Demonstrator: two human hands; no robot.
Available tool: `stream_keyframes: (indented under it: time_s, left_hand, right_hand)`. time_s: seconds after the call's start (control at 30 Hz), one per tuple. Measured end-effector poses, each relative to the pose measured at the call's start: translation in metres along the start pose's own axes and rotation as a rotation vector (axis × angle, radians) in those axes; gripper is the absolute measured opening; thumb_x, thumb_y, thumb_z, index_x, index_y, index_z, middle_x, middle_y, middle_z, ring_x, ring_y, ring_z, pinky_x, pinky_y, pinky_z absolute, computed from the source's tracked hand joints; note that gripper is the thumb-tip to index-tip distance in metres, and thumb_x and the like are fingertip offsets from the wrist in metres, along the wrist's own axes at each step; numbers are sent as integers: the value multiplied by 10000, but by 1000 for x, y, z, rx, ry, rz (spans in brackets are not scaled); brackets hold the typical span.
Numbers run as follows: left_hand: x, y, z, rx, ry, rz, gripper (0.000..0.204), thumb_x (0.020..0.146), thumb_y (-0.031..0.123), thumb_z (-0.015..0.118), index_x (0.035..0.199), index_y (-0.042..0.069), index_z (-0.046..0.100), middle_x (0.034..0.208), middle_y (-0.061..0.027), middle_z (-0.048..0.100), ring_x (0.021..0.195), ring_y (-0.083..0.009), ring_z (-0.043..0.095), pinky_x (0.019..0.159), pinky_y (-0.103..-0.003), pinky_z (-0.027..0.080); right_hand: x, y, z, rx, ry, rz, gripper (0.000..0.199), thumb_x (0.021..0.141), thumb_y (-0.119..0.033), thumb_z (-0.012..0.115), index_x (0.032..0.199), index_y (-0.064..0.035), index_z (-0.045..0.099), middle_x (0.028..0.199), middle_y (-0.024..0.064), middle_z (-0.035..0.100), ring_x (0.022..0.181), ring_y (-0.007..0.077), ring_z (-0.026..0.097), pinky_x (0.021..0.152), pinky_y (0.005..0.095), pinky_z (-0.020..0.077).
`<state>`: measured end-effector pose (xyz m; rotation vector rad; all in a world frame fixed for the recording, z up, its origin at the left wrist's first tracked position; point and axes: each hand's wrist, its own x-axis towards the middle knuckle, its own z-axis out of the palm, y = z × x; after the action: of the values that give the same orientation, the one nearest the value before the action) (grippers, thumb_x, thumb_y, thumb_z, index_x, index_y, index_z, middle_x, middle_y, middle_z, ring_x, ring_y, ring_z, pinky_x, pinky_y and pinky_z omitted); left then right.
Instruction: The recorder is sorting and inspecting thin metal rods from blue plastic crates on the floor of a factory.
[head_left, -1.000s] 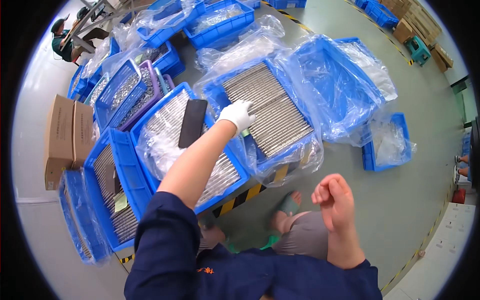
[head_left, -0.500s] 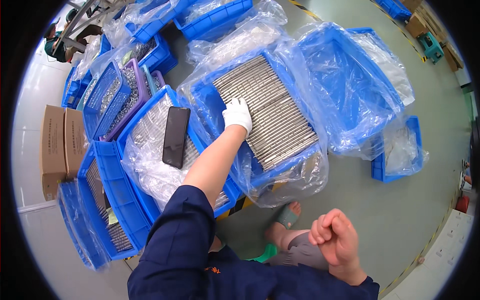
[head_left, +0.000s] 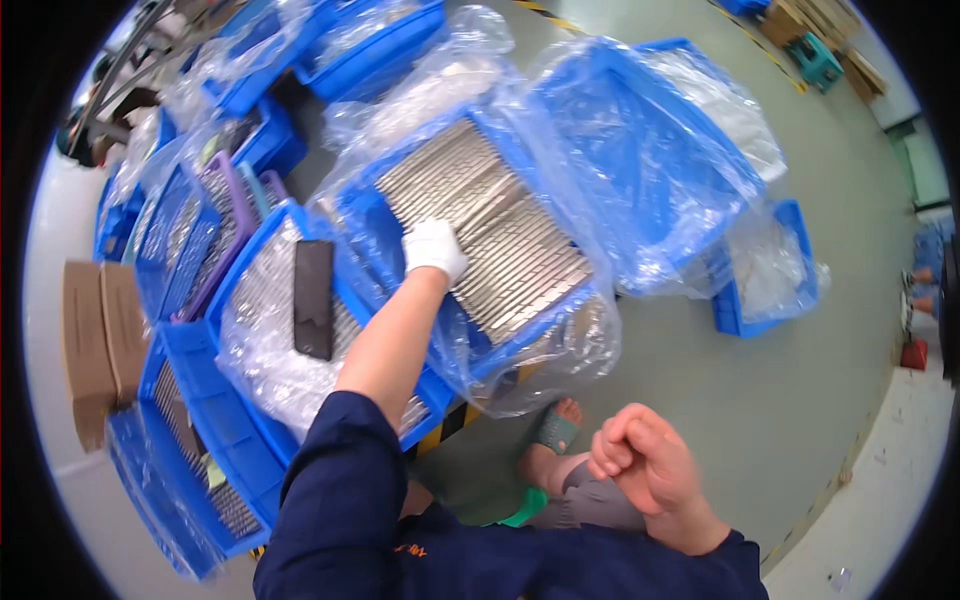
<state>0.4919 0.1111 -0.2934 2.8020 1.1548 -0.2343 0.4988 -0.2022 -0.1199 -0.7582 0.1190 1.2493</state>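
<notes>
My left hand (head_left: 434, 250), in a white glove, reaches down to the left ends of silvery metal rods (head_left: 520, 262). The rods lie side by side in two rows inside a blue bin (head_left: 372, 215) lined with clear plastic. By the glove, a few rods (head_left: 492, 206) in the middle look raised and slanted. The glove is blurred and its fingertips are hidden, so I cannot make out whether it grips a rod. My bare right hand (head_left: 648, 462) is held above my lap, away from the bin, its fingers curled into a fist with nothing showing in them.
A black phone (head_left: 313, 300) rests on plastic over another rod bin at left. Farther left are baskets of small metal parts (head_left: 180, 235) and cardboard boxes (head_left: 88, 345). A plastic-lined blue bin (head_left: 640, 150) and a smaller bin (head_left: 765, 275) stand to the right.
The whole view has shifted, the bins now sitting farther left. My left glove has gone from lying over the rods to their left ends, and the middle rods look disturbed. My right fist stays closed.
</notes>
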Motion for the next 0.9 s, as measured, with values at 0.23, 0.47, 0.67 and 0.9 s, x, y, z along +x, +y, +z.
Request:
stream_keyframes:
  time_s: [0.23,0.47,0.67,0.9]
  left_hand:
    - [-9,-17,21,-26,-124,-24,196,652,158,572,796,26,592,799,-173,594,749,-316,583,660,-391,471]
    - [-12,5,-2,-56,-58,55,241,648,107,537,864,6,501,825,-202,566,801,-349,550,724,-398,442]
    - [-14,-5,-8,-61,-101,139,313,711,144,518,999,26,491,878,-216,572,826,-354,553,726,-410,439]
    - [-27,-34,-53,-264,-84,207,248,702,163,522,862,-23,563,773,-235,572,735,-368,553,662,-391,428]
  right_hand:
    - [22,18,-5,-48,-111,60,192,868,-190,432,858,-12,504,653,18,473,569,86,464,543,210,386]
    - [6,16,1,-57,-149,-24,183,877,-188,417,882,-20,488,647,7,449,564,77,434,552,206,376]
    - [6,14,3,-86,-107,-53,167,834,-115,378,936,-13,461,651,5,451,556,71,424,546,193,367]
    - [6,18,7,-184,-151,-68,235,772,-46,344,973,-11,461,685,13,471,569,70,421,541,186,361]
